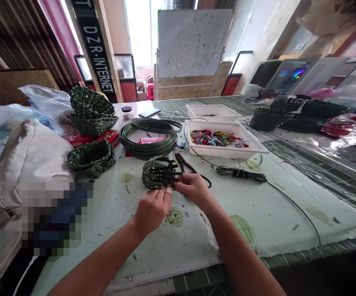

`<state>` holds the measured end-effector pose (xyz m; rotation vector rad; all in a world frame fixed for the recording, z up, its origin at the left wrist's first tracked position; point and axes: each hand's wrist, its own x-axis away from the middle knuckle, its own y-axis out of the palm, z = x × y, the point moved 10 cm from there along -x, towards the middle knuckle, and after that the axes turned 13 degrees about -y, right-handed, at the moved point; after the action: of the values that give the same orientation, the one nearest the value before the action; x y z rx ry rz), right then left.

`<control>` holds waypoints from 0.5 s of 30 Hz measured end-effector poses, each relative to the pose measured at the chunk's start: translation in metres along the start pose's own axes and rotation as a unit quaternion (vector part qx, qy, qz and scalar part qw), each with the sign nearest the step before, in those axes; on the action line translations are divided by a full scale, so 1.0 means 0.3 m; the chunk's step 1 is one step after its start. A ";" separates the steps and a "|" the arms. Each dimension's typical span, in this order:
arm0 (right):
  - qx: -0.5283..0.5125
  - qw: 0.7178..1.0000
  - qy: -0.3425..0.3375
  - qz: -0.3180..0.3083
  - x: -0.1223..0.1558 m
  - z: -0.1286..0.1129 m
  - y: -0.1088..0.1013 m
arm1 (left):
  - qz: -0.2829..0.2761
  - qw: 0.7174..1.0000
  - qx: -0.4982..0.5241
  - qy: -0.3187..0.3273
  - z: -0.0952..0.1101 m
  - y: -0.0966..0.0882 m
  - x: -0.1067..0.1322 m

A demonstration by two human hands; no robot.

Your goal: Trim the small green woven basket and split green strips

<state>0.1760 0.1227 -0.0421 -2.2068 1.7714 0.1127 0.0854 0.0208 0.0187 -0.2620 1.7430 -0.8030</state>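
Note:
A small dark green woven basket (159, 172) is held on its side above the table, with loose strip ends sticking out toward the right. My left hand (153, 207) grips its near lower edge, fingers closed on it. At the basket's right side, my right hand (193, 187) pinches one of the strip ends; its fingertips are partly hidden. Just behind lie dark-handled pliers (182, 162). A coil of flat green strip (131, 150) rests beyond the basket.
Woven baskets (93, 111) are stacked at the left, with another basket (91, 158) nearer. A white tray (227, 153) holds colourful small pieces. A bundled cable (242, 174) trails across the right side. A cloth bag (39, 164) slumps at the left edge, and a whiteboard (194, 43) stands behind.

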 end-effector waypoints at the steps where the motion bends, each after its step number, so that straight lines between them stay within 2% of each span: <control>1: -0.005 1.000 -0.005 -0.001 -0.002 -0.007 0.004 | -0.004 1.000 0.008 -0.011 -0.010 0.001 -0.002; 5: -0.023 0.999 -0.030 0.017 0.002 -0.055 0.022 | -0.037 0.991 0.090 -0.092 -0.074 0.018 -0.010; 9: -0.031 0.996 -0.055 0.058 0.024 -0.101 0.038 | -0.042 0.963 0.189 -0.190 -0.164 0.037 -0.017; 12: -0.037 0.994 -0.063 0.077 0.037 -0.107 0.050 | -0.037 0.928 0.256 -0.267 -0.243 0.055 -0.023; 15: -0.071 0.992 -0.078 0.075 0.036 -0.104 0.064 | -0.055 0.880 0.330 -0.336 -0.307 0.088 -0.022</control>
<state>0.1558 0.1000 -0.0188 -2.0902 1.8916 0.4443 0.0092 0.0789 0.0187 -0.1451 0.7456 -1.1709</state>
